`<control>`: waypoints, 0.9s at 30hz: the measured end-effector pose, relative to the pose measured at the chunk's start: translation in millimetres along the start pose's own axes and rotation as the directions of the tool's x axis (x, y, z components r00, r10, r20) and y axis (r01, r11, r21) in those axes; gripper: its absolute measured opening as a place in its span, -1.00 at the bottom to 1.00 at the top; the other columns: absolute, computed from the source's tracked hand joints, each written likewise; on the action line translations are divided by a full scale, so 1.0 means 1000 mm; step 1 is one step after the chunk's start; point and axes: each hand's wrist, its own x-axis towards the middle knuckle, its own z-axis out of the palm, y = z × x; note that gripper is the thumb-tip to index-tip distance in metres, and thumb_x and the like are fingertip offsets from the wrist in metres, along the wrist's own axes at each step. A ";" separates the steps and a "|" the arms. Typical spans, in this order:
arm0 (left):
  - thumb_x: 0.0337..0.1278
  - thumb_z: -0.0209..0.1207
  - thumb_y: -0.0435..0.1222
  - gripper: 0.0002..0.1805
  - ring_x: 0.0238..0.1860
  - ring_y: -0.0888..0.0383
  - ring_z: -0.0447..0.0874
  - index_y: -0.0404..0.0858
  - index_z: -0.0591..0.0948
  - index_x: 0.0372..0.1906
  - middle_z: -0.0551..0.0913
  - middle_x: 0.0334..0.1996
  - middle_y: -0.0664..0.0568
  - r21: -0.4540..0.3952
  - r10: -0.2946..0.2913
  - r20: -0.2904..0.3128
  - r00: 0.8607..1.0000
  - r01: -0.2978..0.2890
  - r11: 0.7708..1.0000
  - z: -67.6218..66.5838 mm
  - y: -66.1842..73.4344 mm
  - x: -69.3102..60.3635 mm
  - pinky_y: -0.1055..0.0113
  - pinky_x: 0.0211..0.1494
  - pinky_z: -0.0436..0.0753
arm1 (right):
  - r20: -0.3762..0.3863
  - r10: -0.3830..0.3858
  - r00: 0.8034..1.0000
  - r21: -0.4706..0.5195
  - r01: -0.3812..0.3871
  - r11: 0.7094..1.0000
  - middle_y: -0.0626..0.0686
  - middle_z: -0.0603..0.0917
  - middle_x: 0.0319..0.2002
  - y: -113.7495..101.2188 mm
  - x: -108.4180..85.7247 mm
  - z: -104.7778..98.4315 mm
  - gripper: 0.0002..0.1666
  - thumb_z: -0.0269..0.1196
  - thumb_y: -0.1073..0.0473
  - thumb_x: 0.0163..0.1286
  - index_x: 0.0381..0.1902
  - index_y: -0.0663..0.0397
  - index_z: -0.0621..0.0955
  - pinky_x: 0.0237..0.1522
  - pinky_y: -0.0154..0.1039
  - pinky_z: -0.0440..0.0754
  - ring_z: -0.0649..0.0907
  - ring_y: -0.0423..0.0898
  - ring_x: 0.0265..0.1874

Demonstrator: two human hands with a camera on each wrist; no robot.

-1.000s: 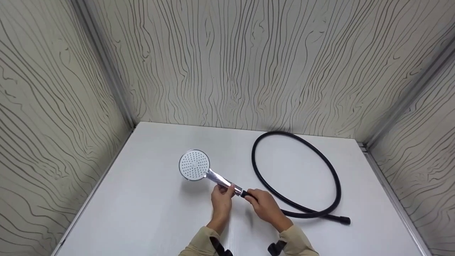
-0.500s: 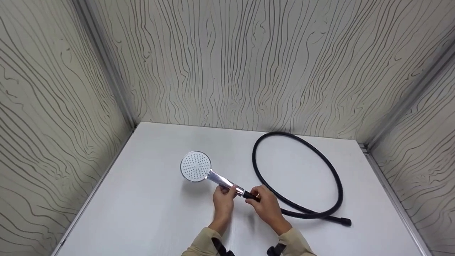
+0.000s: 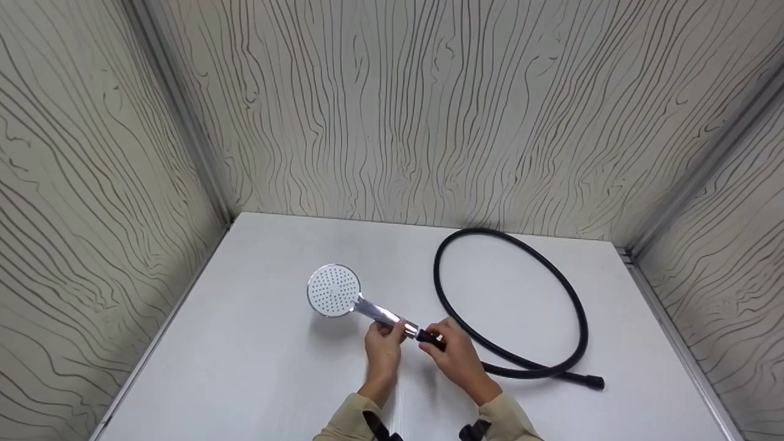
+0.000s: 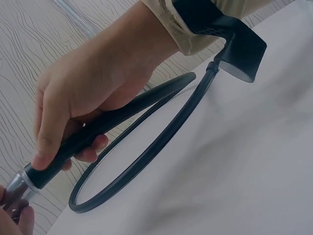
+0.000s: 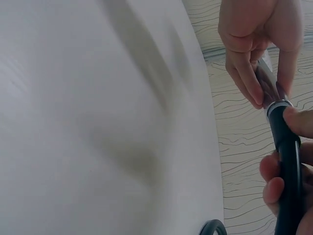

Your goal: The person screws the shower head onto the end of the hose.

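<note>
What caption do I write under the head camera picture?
Left hand holds a round, white-faced chrome shower head; right hand grips one end of the looped black hose.

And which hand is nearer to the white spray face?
Left. The left hand holds the chrome handle, apart from the spray face; the right hand, farther off, grips the black hose at the handle's end.

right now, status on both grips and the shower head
Left grip holds shower head by handle. Right grip holds black hose. Hose meets handle. Nothing visible in way.
</note>
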 end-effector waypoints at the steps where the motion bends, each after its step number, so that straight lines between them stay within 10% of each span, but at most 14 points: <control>1: 0.26 0.18 -0.35 -0.68 -0.17 0.05 0.73 -0.51 0.45 -0.04 0.64 -0.21 -0.23 0.011 0.001 -0.002 1.000 -0.001 1.000 0.000 0.001 -0.001 0.22 0.02 0.73 | -0.011 0.009 1.000 0.001 -0.009 1.000 -0.03 0.52 -0.32 0.000 0.000 0.001 -0.74 0.43 0.21 0.16 -0.25 0.10 0.58 -0.47 -0.45 0.56 0.47 -0.33 -0.46; 12: 0.26 0.19 -0.36 -0.68 -0.14 -0.01 0.74 -0.53 0.44 -0.03 0.65 -0.20 -0.25 -0.006 0.012 0.013 1.000 -0.012 1.000 0.000 0.002 0.000 0.21 0.04 0.73 | -0.202 -0.087 0.975 -0.053 0.078 0.996 -0.08 0.56 -0.42 -0.002 -0.004 0.006 -0.66 0.54 0.31 -0.07 -0.37 0.07 0.60 -0.48 -0.42 0.59 0.55 -0.28 -0.48; 27: 0.24 0.18 -0.38 -0.66 -0.25 0.11 0.74 -0.58 0.47 -0.02 0.68 -0.24 -0.24 -0.026 -0.012 0.048 0.999 0.013 1.000 0.006 -0.003 -0.012 0.28 -0.07 0.75 | -0.072 -0.034 0.997 0.029 0.036 0.999 -0.07 0.69 -0.48 0.003 -0.001 -0.002 -0.85 0.23 0.28 0.37 -0.41 0.10 0.68 -0.50 -0.43 0.55 0.52 -0.36 -0.52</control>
